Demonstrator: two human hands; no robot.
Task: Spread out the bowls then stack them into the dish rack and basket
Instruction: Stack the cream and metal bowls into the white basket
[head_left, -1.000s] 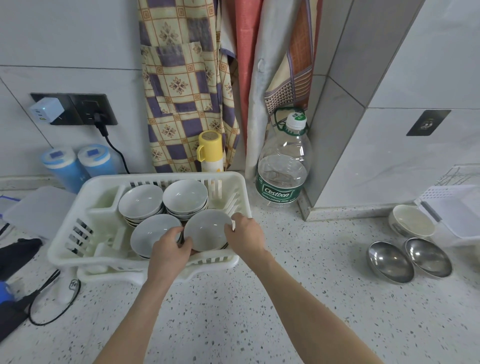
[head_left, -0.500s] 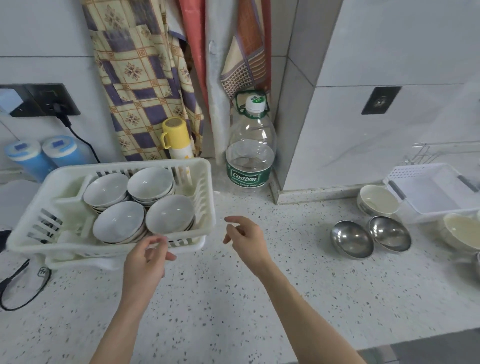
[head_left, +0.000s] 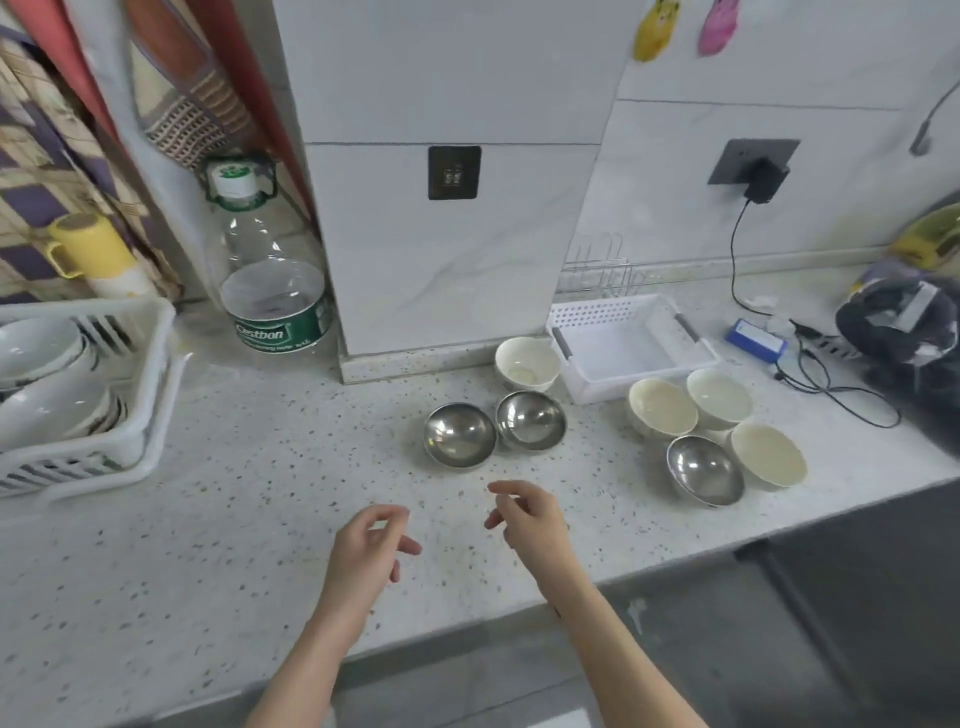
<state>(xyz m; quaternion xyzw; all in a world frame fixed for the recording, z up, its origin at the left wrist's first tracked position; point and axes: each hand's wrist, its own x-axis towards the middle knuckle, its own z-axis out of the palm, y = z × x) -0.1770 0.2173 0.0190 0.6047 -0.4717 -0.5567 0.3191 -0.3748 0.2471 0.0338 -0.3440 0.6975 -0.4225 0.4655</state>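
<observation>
Currently: left hand (head_left: 366, 545) and right hand (head_left: 527, 514) lower centre, fingers loosely curled, empty | white plastic dish rack (head_left: 130, 431) far left, white bowls (head_left: 41, 348) inside | shiny steel bowls (head_left: 460, 434) mid-frame on speckled counter (head_left: 234, 519) | white perforated basket (head_left: 631, 343) right of centre.

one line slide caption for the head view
Empty hands hover near loose bowls beside the white basket.

Even, soft daylight fills my view, brightest on the white wall tiles at the upper right of the frame. Shadows stay faint under my left hand (head_left: 366, 545) and right hand (head_left: 527, 514). The steel bowls (head_left: 460, 434) carry small glints. Motion blur smears the whole picture, worst at the left edge, where the dish rack (head_left: 130, 447) bends with wide-angle distortion.
</observation>
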